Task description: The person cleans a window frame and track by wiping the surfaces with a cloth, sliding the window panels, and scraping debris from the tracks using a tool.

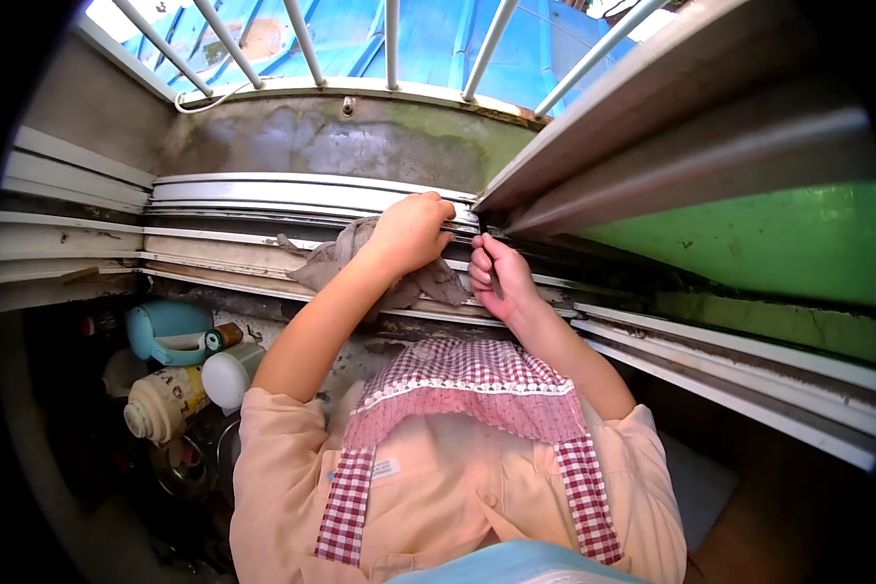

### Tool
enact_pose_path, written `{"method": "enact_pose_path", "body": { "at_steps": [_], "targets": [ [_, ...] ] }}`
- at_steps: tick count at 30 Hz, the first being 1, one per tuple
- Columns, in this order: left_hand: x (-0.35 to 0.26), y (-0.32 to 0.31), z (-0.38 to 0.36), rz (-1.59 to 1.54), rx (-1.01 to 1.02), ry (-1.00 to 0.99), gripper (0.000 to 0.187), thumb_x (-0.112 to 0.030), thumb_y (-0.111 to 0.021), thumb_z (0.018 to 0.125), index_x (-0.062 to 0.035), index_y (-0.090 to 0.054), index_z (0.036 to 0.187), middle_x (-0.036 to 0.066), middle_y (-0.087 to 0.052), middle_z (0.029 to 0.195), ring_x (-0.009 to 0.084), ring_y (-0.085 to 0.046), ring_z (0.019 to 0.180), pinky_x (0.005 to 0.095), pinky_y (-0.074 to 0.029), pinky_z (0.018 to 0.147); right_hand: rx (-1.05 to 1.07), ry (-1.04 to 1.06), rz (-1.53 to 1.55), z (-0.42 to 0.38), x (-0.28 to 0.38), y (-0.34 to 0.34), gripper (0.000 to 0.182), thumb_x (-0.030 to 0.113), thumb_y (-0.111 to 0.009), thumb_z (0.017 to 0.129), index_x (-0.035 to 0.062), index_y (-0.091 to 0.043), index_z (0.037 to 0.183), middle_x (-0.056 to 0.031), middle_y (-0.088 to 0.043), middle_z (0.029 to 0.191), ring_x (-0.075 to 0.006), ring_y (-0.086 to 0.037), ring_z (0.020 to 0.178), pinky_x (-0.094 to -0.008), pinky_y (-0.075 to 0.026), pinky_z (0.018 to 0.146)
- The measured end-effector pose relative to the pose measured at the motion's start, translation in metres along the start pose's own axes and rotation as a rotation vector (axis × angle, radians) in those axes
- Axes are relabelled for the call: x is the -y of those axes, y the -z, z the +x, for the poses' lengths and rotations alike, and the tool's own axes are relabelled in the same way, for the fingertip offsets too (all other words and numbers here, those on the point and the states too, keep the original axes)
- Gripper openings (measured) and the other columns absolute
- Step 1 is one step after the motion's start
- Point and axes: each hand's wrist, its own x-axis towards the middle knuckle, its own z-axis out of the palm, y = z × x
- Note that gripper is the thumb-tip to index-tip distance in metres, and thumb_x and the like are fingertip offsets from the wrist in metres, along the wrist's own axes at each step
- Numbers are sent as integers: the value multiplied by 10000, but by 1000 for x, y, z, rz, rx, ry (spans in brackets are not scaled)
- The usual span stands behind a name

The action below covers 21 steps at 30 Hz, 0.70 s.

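Observation:
My left hand (414, 232) is at the window track (292, 197), with its fingers curled over a crumpled grey rag (336, 255). Folds of the rag spread out below and to the left of the hand, across the lower rails. Just to the right, my right hand (499, 276) is closed around a thin dark tool (496, 283). Most of that tool is hidden in the fist, so its exact kind does not show. Its upper end points toward the dark slot of the track, near the bottom corner of the sliding window frame (594, 117).
White bars (391, 44) stand beyond the sill, before a blue metal roof (360, 39). Green glass (749, 238) fills the right side. Below left are a light-blue container (168, 329), a cream bottle (165, 404) and a white-lidded jar (229, 382). Stained rails run left and right.

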Motion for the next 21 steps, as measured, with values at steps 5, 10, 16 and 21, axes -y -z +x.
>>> {"method": "enact_pose_path", "body": {
  "at_steps": [5,10,16,21],
  "targets": [
    [-5,-2,-6,78,-31,66,228,-175,-709,733,-33,-660,904,132,-618,880,319,-603,876,405,-482,761,-105,223,-36,9,-15,4,227,253,-374,1002,78,-476,899,-29,-460,567,-143,-390,448,-281,-299,420],
    [-24,8,-38,308,-206,160,303,-258,-749,701,-56,-651,904,119,-580,955,311,-560,957,428,-451,804,-107,362,-158,0,-26,2,263,240,-354,1012,44,-472,884,-45,-461,558,-150,-419,467,-286,-350,439],
    [-23,4,-53,204,-319,163,274,-230,-718,746,-66,-663,958,121,-595,954,309,-574,934,411,-462,796,-76,409,-275,-38,-40,31,275,256,-352,1016,44,-465,882,-45,-461,555,-141,-432,478,-270,-365,447],
    [-38,-38,7,7,-166,20,193,-203,-662,765,-87,-669,918,130,-648,830,326,-633,805,424,-506,723,-86,404,-277,-66,-36,58,274,273,-360,1015,57,-472,891,-45,-474,557,-132,-433,481,-263,-361,449]
  ]
}}
